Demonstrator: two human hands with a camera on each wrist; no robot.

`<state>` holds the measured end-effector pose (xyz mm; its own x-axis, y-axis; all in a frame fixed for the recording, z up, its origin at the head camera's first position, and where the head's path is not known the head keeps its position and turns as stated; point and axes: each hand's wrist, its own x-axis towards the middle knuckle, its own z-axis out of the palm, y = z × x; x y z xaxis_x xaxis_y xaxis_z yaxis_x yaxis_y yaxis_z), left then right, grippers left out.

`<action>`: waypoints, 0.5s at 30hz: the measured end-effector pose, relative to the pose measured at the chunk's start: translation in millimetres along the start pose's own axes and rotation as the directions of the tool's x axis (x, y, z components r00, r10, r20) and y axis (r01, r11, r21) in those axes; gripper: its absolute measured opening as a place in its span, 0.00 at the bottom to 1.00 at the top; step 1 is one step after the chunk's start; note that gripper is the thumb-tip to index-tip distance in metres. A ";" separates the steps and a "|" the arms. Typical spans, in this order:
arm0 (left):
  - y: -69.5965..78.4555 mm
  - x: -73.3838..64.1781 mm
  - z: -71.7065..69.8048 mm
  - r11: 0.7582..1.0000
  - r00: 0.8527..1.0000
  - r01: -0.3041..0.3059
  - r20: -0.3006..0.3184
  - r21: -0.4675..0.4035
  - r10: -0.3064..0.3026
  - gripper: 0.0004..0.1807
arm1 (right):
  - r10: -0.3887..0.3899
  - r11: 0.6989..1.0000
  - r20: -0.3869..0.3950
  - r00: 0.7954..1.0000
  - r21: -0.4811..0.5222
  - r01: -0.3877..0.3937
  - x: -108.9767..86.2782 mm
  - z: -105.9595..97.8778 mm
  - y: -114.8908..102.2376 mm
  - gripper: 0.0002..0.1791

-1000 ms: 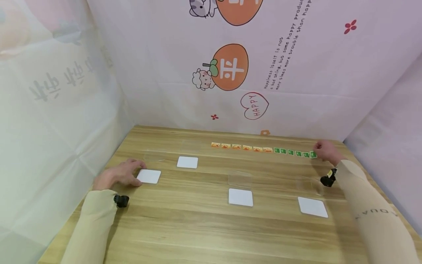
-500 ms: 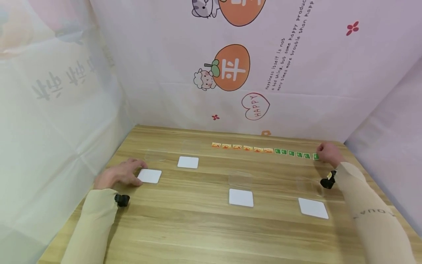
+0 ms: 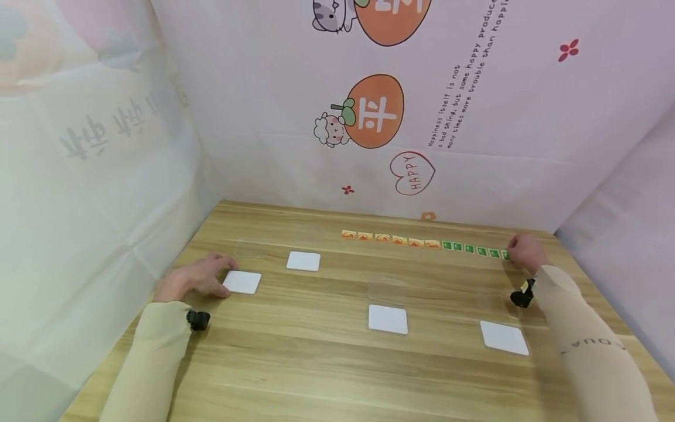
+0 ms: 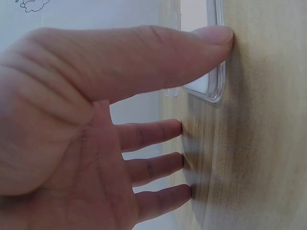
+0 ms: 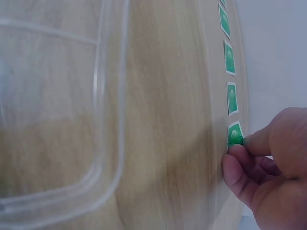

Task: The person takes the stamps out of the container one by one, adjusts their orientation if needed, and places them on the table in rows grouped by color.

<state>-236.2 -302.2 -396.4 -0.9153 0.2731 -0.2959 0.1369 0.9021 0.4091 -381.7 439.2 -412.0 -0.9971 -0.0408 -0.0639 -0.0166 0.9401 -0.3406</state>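
My right hand (image 3: 526, 252) is at the right end of the row, low over the table. Its thumb and forefinger pinch the lower edge of the last green stamp-like square (image 5: 235, 133), which has a white border. Other green squares (image 3: 469, 248) continue leftward, followed by several orange picture squares (image 3: 399, 240). On the left, my left hand (image 3: 197, 276) rests beside a clear plastic case with a white inside (image 3: 244, 282). Its straight thumb (image 4: 206, 38) lies along the case edge; three other fingers extend, tips at the table. The forefinger is hidden behind the thumb in the left wrist view.
More white-filled cases lie on the wooden table (image 3: 295, 363): one left of middle (image 3: 303, 261), one at centre (image 3: 388, 319), one at right (image 3: 504, 338). Transparent lids (image 3: 387, 289) lie behind them. Printed cloth (image 3: 263, 99) encloses the back and sides.
The head view has shifted slightly. My right hand has moved a little with the end green square and now covers more of it. My left hand stays by its case.
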 end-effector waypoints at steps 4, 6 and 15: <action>0.2 -2.0 0.3 1.000 1.000 -0.003 -0.004 0.002 0.003 0.31 | -0.007 1.000 -0.012 1.000 -0.017 0.006 1.9 2.0 -0.9 0.13; 0.1 -3.3 0.7 1.000 1.000 0.001 -0.003 -0.001 -0.001 0.31 | -0.011 1.000 -0.017 1.000 -0.023 0.010 3.7 4.0 -0.6 0.13; 3.2 -1.7 1.6 1.000 1.000 -0.005 -0.005 0.000 0.005 0.31 | -0.015 1.000 -0.096 0.995 -0.009 0.015 0.8 8.7 -1.0 0.11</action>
<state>-233.7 -299.3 -396.0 -0.9166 0.2760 -0.2892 0.1418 0.9008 0.4105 -381.8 435.3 -419.9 -0.9992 -0.0225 0.0317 -0.0318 0.9423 -0.3333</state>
